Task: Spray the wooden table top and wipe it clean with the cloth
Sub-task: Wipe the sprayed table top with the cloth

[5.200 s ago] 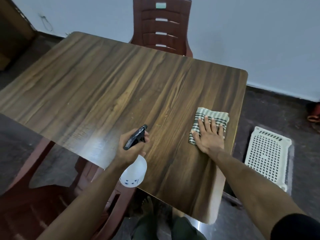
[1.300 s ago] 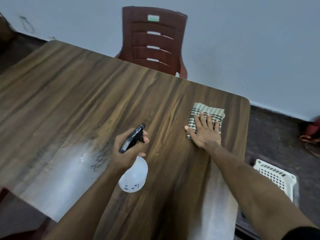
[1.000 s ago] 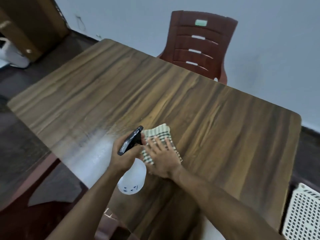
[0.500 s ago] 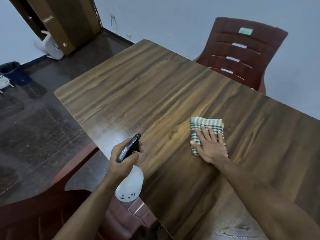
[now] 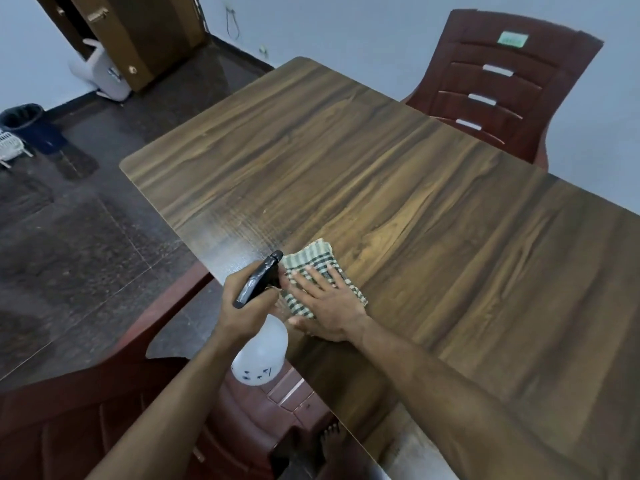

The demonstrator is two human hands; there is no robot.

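I am pressing my right hand, fingers spread flat, on the cloth — the misted patch of bench lying just ahead-left — my left hand clamped round the spray bottle.

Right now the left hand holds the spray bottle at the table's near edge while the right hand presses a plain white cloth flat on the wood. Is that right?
Not quite. The cloth is not plain white: the head view shows a green-and-white checked cloth. The rest stands: the left hand holds the spray bottle at the near edge of the wooden table, and the right hand presses the cloth flat.
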